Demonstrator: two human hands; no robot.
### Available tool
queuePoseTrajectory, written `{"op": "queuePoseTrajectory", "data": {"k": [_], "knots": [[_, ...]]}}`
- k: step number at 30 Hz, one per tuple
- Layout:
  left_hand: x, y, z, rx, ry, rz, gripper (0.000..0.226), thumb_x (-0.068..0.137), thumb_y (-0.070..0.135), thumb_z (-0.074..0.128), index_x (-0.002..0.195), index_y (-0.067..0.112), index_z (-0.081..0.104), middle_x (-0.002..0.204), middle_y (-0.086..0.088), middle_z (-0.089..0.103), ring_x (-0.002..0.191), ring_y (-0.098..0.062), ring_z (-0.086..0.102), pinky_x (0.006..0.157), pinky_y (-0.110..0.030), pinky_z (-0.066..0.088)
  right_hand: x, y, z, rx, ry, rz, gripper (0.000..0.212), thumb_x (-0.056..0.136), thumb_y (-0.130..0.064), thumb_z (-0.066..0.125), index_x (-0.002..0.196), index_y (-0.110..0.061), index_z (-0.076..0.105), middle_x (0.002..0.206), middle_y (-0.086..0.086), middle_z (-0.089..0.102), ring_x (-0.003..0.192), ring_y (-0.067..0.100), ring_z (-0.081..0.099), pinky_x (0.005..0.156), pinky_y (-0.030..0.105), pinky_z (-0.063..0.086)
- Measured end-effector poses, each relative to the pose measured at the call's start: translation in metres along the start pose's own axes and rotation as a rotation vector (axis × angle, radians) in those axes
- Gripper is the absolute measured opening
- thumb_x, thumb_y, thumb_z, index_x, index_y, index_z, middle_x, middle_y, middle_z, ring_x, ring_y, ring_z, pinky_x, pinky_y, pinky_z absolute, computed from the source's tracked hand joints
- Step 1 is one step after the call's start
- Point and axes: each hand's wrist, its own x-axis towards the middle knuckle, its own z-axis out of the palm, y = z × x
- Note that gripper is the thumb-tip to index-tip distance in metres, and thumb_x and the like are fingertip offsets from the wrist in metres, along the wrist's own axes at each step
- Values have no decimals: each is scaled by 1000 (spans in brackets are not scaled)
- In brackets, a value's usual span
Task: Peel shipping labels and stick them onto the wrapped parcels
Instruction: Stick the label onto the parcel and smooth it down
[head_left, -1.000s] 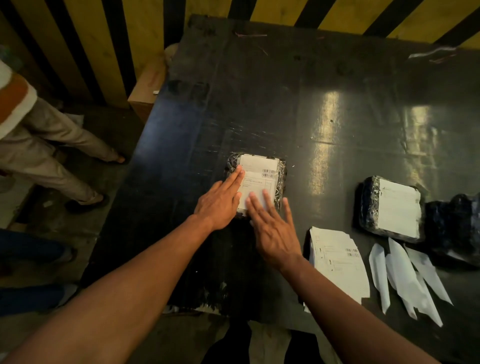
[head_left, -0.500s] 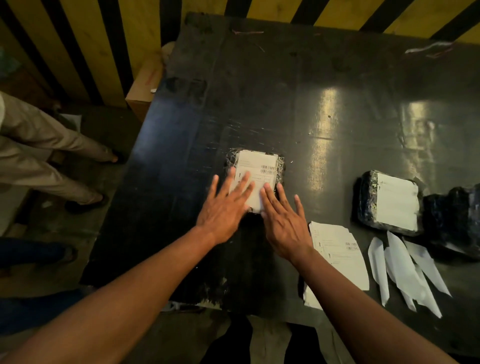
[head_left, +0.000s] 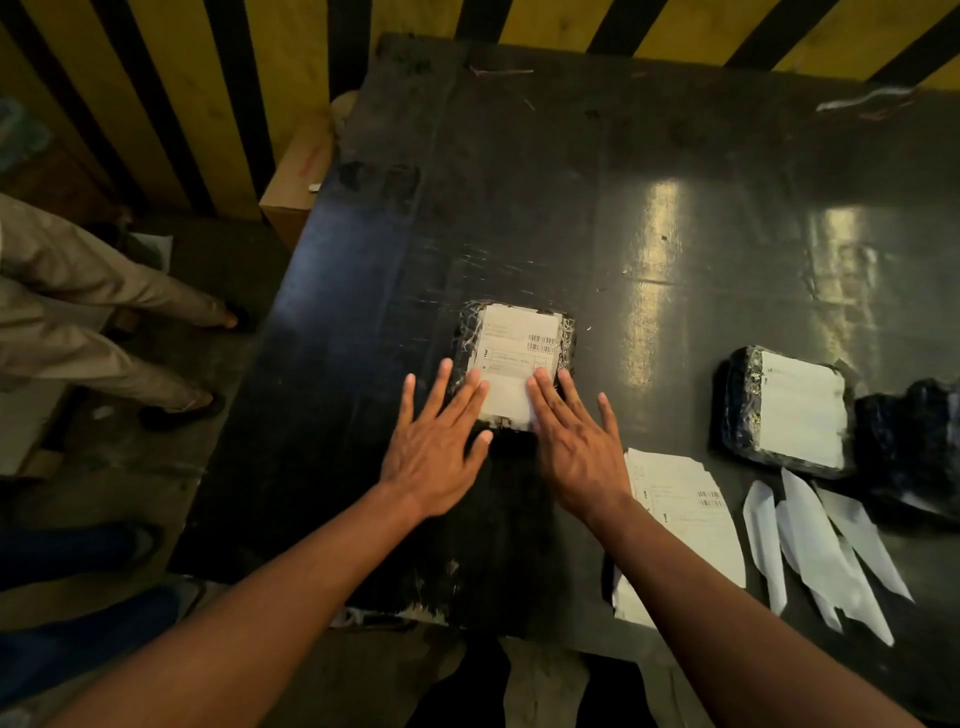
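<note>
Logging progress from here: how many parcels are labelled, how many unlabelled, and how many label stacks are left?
Labelled parcels: 2, one under both hands, one at right
Unlabelled parcels: 1 visible, dark bundle at far right
Label stacks: 1
Total: 4

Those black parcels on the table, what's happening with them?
A person is sticking shipping labels on wrapped parcels. Both the left hand and right hand lie flat, fingers straight, on the near end of the middle parcel, smoothing its label. To the right sits another labelled parcel, with a stack of unused labels and peeled backing strips near it on the black table.
</note>
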Motion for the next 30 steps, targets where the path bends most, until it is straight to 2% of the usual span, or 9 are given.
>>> {"op": "queuePoseTrajectory", "data": {"k": [5,10,15,20,26,30], "knots": [[28,22,-9,35,1,120,65,109,52,16,164,26,-8,170,8,-19,155,-23,-30,122,-60,-20,0,1,-2,-5,2,4,61,110,-32,23,164,-28,-5,171,-12,-10,158,15,-16,128,57,1],[27,-7,-8,28,-20,25,68,108,51,18,162,29,-16,168,13,-24,155,-24,-30,122,-63,-19,2,0,-1,2,-1,13,56,112,-37,16,164,-31,-5,170,-15,-10,157,13,-17,127,58,0],[36,-6,-16,38,-57,69,70,108,53,17,162,25,-17,169,6,-25,153,-24,-32,122,-60,-21,1,-1,-4,18,-16,13,57,111,-37,12,164,-29,-7,170,-13,-12,157,15,-18,128,57,1],[65,6,-26,41,-65,137,66,108,55,12,162,28,-16,168,9,-25,153,-24,-33,122,-62,-20,0,-2,-3,28,1,14,58,112,-34,17,164,-30,-7,170,-13,-12,157,16,-18,128,56,1],[86,-26,-33,2,-103,42,65,108,54,12,158,34,-24,165,16,-29,152,-28,-33,121,-62,-20,1,1,-2,50,15,9,57,112,-35,22,165,-31,0,170,-15,-5,157,14,-15,128,57,3],[88,-31,-35,17,-112,46,66,109,47,17,160,31,-22,166,13,-28,152,-27,-33,123,-61,-18,2,-1,-3,66,14,10,58,112,-33,24,165,-29,-1,170,-13,-7,157,14,-16,128,57,5]]}}
